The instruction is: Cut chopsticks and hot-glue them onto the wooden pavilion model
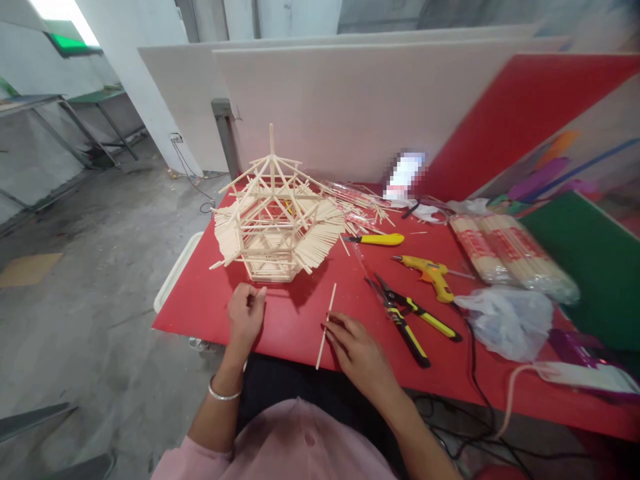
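A pagoda-like model [270, 227] built of thin wooden sticks stands on the red tabletop, with slatted roof panels flaring at its sides and one stick upright at its peak. Just in front of its base is my left hand [246, 312], fingers curled in; whether anything is between them is hidden. My right hand [353, 340] pinches a single thin wooden stick [321, 348] near its middle, thumb and fingertips on it. That stick slants over the table's front part, apart from the model.
Right of the model lie a yellow utility knife [383, 239], a yellow glue gun [430, 273] and two yellow-black pliers [423, 317]. Loose sticks [360, 200] lie behind. Bundled sticks [510, 250], a plastic bag [510, 320], a lit phone [406, 175] and a black cable [473, 353] are also there.
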### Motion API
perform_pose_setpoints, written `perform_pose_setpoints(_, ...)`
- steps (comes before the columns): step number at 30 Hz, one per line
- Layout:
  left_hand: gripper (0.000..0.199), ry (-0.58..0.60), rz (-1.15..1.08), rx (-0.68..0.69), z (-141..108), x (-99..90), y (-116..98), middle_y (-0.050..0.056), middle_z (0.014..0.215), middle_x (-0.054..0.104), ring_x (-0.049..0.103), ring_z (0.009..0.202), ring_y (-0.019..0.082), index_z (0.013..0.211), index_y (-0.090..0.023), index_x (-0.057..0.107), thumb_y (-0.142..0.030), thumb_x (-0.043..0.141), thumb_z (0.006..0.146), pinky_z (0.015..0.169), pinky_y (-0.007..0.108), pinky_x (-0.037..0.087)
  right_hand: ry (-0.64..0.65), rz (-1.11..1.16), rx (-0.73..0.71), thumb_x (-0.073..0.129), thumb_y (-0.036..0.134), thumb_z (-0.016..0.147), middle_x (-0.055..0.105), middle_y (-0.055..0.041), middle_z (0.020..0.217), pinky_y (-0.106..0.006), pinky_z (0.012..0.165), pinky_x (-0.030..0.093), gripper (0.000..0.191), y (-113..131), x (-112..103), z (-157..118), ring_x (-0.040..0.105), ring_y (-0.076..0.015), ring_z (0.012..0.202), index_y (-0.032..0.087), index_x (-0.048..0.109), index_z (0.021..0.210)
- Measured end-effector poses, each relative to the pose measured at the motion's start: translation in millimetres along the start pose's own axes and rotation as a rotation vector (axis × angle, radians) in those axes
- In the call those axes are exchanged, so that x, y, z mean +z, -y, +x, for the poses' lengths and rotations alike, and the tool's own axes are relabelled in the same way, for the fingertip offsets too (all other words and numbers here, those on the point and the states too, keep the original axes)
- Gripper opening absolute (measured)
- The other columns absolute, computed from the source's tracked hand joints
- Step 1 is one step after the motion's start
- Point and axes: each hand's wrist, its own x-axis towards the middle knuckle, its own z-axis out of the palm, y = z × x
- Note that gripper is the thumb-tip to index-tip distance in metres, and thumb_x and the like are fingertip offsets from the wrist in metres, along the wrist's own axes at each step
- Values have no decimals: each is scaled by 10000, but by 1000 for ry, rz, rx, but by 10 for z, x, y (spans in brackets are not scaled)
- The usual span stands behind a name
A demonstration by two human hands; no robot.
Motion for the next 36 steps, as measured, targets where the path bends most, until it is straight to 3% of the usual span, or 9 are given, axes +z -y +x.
perform_pose_setpoints(3, 405, 69, 154, 46, -97, -164, 31, -43, 517, 438, 423, 478, 105, 578, -200, 444, -354, 479, 951, 508, 238, 322, 19, -34, 3, 449, 259, 966, 681, -110, 1148, -410, 859, 569, 294, -8, -69, 13, 644, -236, 1017, 229, 717, 1083)
perform_pose_setpoints(7, 458, 40, 447, 176, -282, -577, 223, -5, 509, 501, 461, 492, 135, 555, -199, 512, -420, 486, 955, 528, 274, 319, 17, -13, 15, 463, 268, 961, 680, -105, 1156, -418, 892, 561, 287, 12, -99, 26, 643, -231, 1034, 246, 718, 1090)
perform_pose_setpoints(9, 446, 47, 525, 226, -319, -761, 304, 59, 684, 643, 572, 634, 179, 614, -198, 596, -418, 444, 971, 600, 298, 389, 23, -14, 11, 460, 242, 956, 680, -105, 1163, -417, 893, 559, 293, 17, -80, 36, 639, -232, 1046, 243, 716, 1097)
perform_pose_setpoints(11, 388, -46, 542, 230, -309, -840, 328, 120, 918, 700, 633, 829, 234, 727, -190, 669, -425, 464, 958, 718, 346, 454, 39, -26, -13, 450, 206, 951, 684, -109, 1164, -412, 886, 557, 303, 22, -51, 56, 638, -234, 1048, 225, 717, 1093)
perform_pose_setpoints(14, 239, -102, 475, 241, -267, -730, 255, 124, 976, 699, 644, 900, 246, 828, -184, 694, -378, 579, 907, 812, 385, 492, 56, -57, -25, 468, 216, 952, 695, -109, 1141, -416, 888, 545, 278, 56, -15, 89, 642, -239, 1034, 205, 721, 1068)
perform_pose_setpoints(21, 117, 94, 222, 347, -318, -234, -4, 92, 968, 712, 674, 884, 207, 866, -181, 700, -257, 613, 888, 831, 368, 539, 16, -97, 62, 634, 391, 874, 650, -129, 1207, -447, 895, 512, 253, 235, 39, 24, 595, -287, 1091, 202, 713, 1023)
perform_pose_setpoints(25, 116, 155, 203, 351, -373, -173, -31, 83, 965, 724, 682, 891, 211, 878, -198, 704, -266, 611, 891, 840, 378, 542, -30, -164, 140, 553, 255, 889, 670, -113, 1094, -386, 850, 512, 226, 235, 49, -47, 618, -252, 1000, 199, 698, 1052)
perform_pose_setpoints(30, 117, 191, 162, 343, -412, -118, -73, 72, 920, 731, 687, 846, 196, 863, -198, 701, -249, 602, 896, 801, 349, 543, 67, -346, 276, 500, 134, 835, 676, -73, 866, -271, 587, 435, 337, 109, -74, -62, 629, -182, 723, 216, 666, 1116)
perform_pose_setpoints(36, 152, 330, 77, 299, -433, 18, -232, 74, 906, 731, 682, 839, 198, 850, -201, 704, -247, 570, 905, 799, 343, 540, 119, -375, 383, 550, 122, 772, 667, -67, 741, -255, 481, 304, 199, 11, -172, 8, 610, -169, 591, 197, 688, 894)
